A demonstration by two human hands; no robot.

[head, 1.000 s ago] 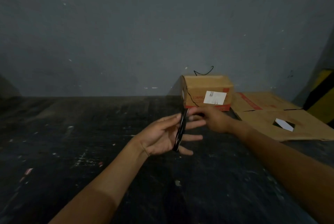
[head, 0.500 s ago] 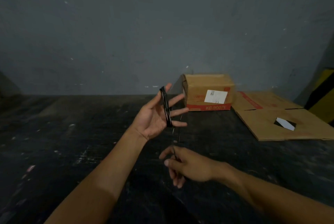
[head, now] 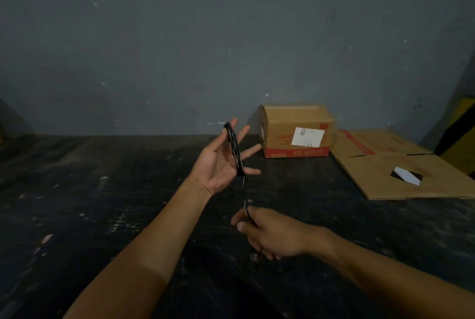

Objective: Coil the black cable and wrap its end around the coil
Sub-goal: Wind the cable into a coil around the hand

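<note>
1. The left hand [head: 218,164] is held up in the air, palm open, with its fingers spread wide and pointing up.
2. A thin black cable wound into a flat coil [head: 235,150] is looped around those spread fingers. It runs from the top finger down to the lowest one.
3. The coil is up in the air above the middle of the dark, scratched worktop [head: 102,215]. It does not touch the worktop.
4. One loose piece of the same cable hangs down from the bottom of the coil to the right hand [head: 270,233].
5. The right hand is lower and closer to the person. Its thumb and fingers are pinched shut on that loose piece of cable.
6. The two hands are near each other but not touching. Only the cable joins them.
7. A brown cardboard box with a red band and a white label [head: 295,133] stands at the far edge of the worktop, against the grey wall [head: 231,35].
8. A flat sheet of brown cardboard with a hole in it [head: 401,164] lies by the right edge, just beside the box.
9. Both arms are bare.
</note>
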